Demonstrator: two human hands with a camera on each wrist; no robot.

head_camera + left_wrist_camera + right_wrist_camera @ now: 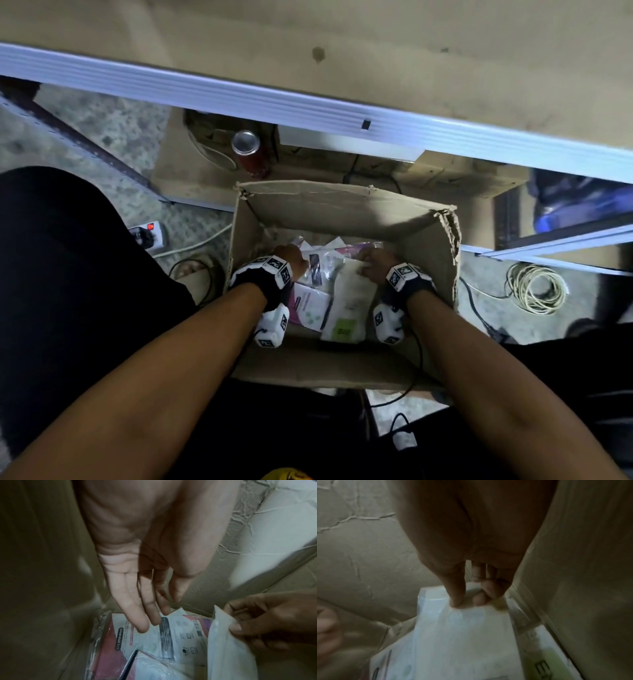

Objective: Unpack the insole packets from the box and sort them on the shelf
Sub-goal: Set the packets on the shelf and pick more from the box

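Observation:
An open cardboard box [342, 205] stands on the floor below me with several insole packets inside. My right hand [375, 265] pinches the top edge of a white packet [349, 301] with a green label, thumb and fingers curled on it [465, 600]. The same white packet [228, 649] stands on edge in the left wrist view. My left hand [291, 258] reaches down at the box's left side, fingers straight [142, 615], tips just above a printed clear-wrapped packet [171, 635] with red and white card. It holds nothing.
A wide wooden shelf [376, 51] with a pale metal front rail [308, 106] runs across above the box. A red can [248, 150] stands behind the box. A power strip [149, 234] and cables lie left; a coiled cable [536, 287] lies right.

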